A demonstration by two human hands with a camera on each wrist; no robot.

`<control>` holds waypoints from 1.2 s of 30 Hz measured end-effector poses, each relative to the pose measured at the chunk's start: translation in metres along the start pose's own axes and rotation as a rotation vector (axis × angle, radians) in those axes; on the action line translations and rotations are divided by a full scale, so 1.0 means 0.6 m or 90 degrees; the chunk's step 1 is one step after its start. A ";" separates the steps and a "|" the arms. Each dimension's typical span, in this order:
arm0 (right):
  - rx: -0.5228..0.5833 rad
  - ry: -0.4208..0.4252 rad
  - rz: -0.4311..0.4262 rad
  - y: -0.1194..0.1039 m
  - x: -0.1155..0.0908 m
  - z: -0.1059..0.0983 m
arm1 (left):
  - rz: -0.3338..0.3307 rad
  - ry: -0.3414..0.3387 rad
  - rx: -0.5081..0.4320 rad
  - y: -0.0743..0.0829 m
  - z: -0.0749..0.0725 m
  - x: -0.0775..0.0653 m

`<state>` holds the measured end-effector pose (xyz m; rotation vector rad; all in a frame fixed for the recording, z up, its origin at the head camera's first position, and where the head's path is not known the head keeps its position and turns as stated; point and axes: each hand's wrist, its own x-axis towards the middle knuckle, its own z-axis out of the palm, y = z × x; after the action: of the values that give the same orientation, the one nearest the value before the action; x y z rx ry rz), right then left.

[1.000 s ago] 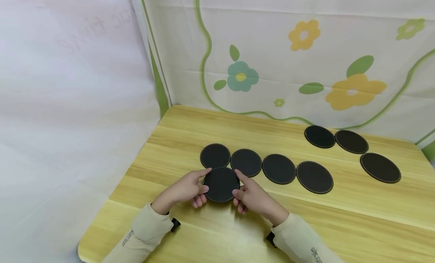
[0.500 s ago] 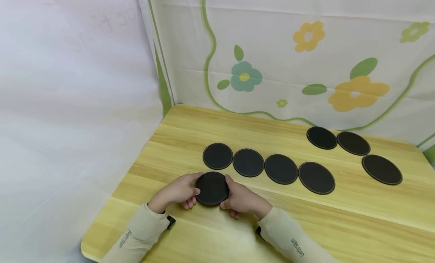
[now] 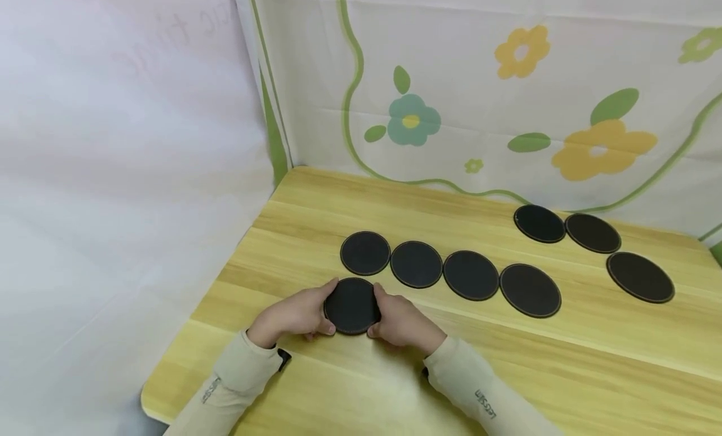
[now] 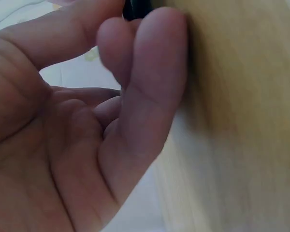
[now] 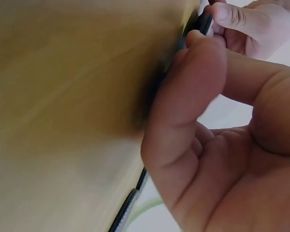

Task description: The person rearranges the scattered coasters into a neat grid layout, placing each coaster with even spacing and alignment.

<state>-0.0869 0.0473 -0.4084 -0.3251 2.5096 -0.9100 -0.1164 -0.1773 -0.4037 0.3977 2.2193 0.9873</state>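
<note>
Left hand [image 3: 296, 312] and right hand [image 3: 403, 320] grip opposite edges of one black disc [image 3: 352, 306], just nearside of the four-disc row [image 3: 459, 274], at its left end. Three further discs [image 3: 592, 233] lie behind and rightward of the row; floral cloth [image 3: 451, 91] hangs behind it.

Soft, even light filled the head view, leaving a pale glare on the bench [image 3: 389, 386]. Both wrist views were dimmer and somewhat blurred, with dark shadow beside the fingers [image 4: 157, 58].

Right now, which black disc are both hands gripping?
The front disc: left hand and right hand grip its sides, while neither touches the row of four or the other three.
</note>
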 end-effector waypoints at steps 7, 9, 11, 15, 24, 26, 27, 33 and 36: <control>-0.088 0.039 0.002 -0.007 0.002 0.000 | -0.007 0.028 0.064 0.013 0.000 0.006; -0.097 0.043 0.006 -0.009 0.002 0.000 | -0.009 0.035 0.072 0.015 0.000 0.006; -0.104 0.044 0.009 -0.010 0.003 0.001 | -0.012 0.043 0.084 0.016 0.000 0.006; -0.115 0.048 0.011 -0.012 0.005 0.001 | -0.016 0.053 0.109 0.017 -0.002 0.007; -0.116 0.054 0.020 -0.014 0.008 -0.001 | -0.017 0.044 0.114 0.015 -0.006 0.010; -0.120 0.054 0.023 -0.013 0.009 0.000 | -0.020 0.043 0.115 0.015 -0.006 0.010; -0.121 0.053 0.024 -0.012 0.010 0.000 | -0.019 0.043 0.115 0.015 -0.006 0.009; -0.124 0.050 0.024 -0.014 0.011 0.000 | -0.029 0.039 0.104 0.014 -0.006 0.005; -0.126 0.049 0.025 -0.017 0.010 0.000 | -0.033 0.040 0.105 0.014 -0.006 0.005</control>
<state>-0.0916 0.0374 -0.4039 -0.3070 2.6741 -0.6710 -0.1208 -0.1721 -0.3969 0.3839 2.3644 0.8025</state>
